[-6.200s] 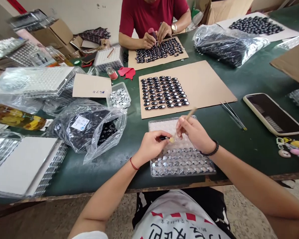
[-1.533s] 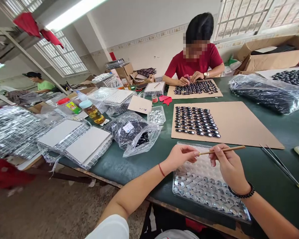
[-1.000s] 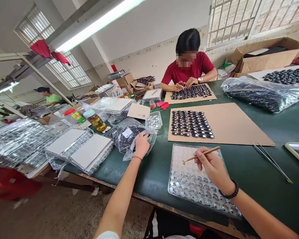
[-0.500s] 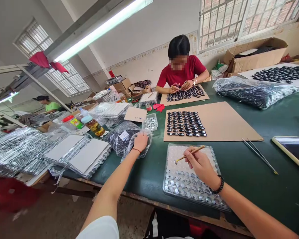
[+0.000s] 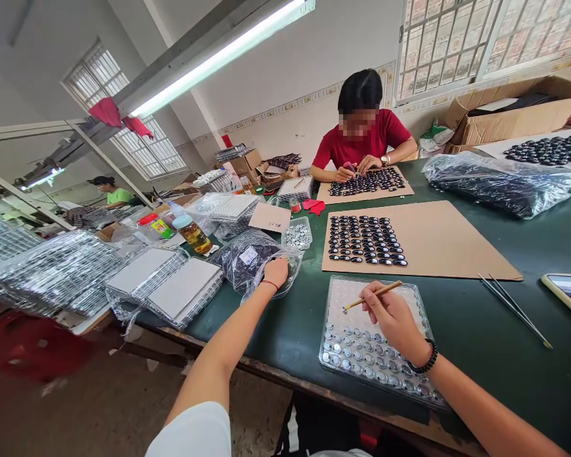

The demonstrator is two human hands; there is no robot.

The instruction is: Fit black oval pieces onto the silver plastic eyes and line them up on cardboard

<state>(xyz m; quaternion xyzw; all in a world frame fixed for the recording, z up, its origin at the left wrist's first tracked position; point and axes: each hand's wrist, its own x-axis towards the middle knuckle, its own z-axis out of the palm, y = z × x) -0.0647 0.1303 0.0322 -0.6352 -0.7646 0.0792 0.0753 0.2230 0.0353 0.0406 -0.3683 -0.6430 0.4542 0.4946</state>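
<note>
The thin wooden stick [image 5: 372, 295] is in the lower middle of the frame, pinched between the fingers of the right hand [image 5: 394, 318], and its tip points to the left above a clear plastic tray [image 5: 412, 301]. This tray lies on the green table [image 5: 480, 317] near its front edge; the rows nearest to the person are filled with small round shiny pieces, while the far rows look bare. The left hand [image 5: 276, 271] reaches to the left of the tray into the mouth of a clear plastic bag [image 5: 247, 260] with dark pieces; its fingers are inside the bag, so one cannot tell if they are closed or open. Behind the tray lies a brown cardboard sheet [image 5: 447, 238] with rows of dark oval pieces [image 5: 365, 239]. At the right of the frame are tweezers [image 5: 514, 310] and a phone [image 5: 568, 293]. At the far side of the table, in the upper middle, a person in a red shirt [image 5: 361, 136] works over another cardboard. In the left part of the frame stand piles of trays [image 5: 52, 270] and a jar [image 5: 193, 233]. A long lamp [image 5: 228, 51] hangs in the upper part, and barred windows are in the walls.
</note>
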